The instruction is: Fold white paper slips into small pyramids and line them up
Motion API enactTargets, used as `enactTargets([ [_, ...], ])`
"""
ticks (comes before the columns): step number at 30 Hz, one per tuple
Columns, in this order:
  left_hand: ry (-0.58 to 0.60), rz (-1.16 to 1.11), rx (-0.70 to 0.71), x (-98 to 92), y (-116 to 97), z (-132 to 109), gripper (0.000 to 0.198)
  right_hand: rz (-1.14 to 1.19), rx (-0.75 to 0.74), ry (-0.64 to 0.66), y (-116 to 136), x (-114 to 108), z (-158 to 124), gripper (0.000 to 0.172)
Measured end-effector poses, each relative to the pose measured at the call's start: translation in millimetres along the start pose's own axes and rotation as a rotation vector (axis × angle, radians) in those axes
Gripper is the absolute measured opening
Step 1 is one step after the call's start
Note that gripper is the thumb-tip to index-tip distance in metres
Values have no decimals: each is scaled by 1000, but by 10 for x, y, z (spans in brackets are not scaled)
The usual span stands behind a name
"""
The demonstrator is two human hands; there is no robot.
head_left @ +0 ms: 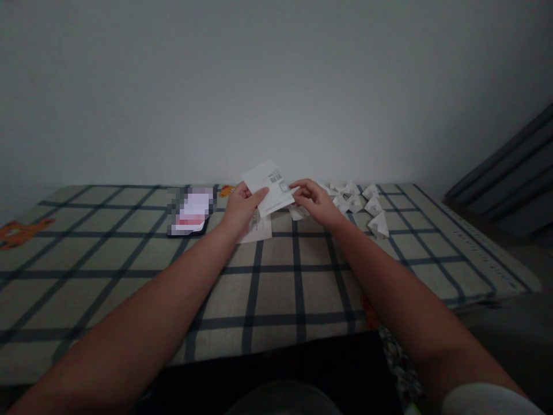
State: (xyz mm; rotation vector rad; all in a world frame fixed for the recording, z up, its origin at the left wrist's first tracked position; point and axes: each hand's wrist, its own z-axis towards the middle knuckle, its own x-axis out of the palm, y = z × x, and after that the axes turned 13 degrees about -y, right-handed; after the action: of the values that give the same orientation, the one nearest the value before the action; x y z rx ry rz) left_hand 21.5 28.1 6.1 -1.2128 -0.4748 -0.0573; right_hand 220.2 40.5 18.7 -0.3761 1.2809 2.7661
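My left hand [242,204] grips a white sheet of paper [270,183] with dark print, thumb on top and fingers underneath. The sheet is held up at a tilt above the table. At its right edge my right hand [317,202] has curled fingers and thumb closed around the corner. Below the left hand lies another printed sheet [259,229], partly covered by it. A further white paper piece [299,212] shows beneath the right hand. Several small folded paper shapes [378,225] stand beyond and to the right of that hand.
A phone [190,211] with a lit, blurred screen lies left of the hands. The checked cloth [276,288] covers the table up to the pale wall [276,86]. Dark grey fabric [510,161] hangs at the right.
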Motion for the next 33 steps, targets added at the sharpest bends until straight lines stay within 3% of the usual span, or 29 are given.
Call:
enactTargets([
  [5, 20, -8, -9, -9, 22, 0, 40, -37, -58, -4, -28, 1, 5, 37],
  [11, 70, -2, -115, -8, 29, -16, 47, -217, -184, 57, -43, -8, 8, 25],
  [16, 86, -22, -173, 7, -41, -49, 38, -204, -218, 77, -50, -3, 4, 22],
  [23, 210, -18, -271, -45, -58, -47, 25, -269, -294, 13, 14, -27, 16, 41],
  [26, 253, 0, -339, -51, -41, -43, 22, -297, -310, -13, 6, -40, 25, 35],
  [29, 207, -5, -369, -43, -35, -24, 21, -327, -327, -40, 2, -37, 27, 25],
  [33, 165, -23, -394, -42, -51, 8, 34, -343, -347, -172, 46, -42, 27, 5],
])
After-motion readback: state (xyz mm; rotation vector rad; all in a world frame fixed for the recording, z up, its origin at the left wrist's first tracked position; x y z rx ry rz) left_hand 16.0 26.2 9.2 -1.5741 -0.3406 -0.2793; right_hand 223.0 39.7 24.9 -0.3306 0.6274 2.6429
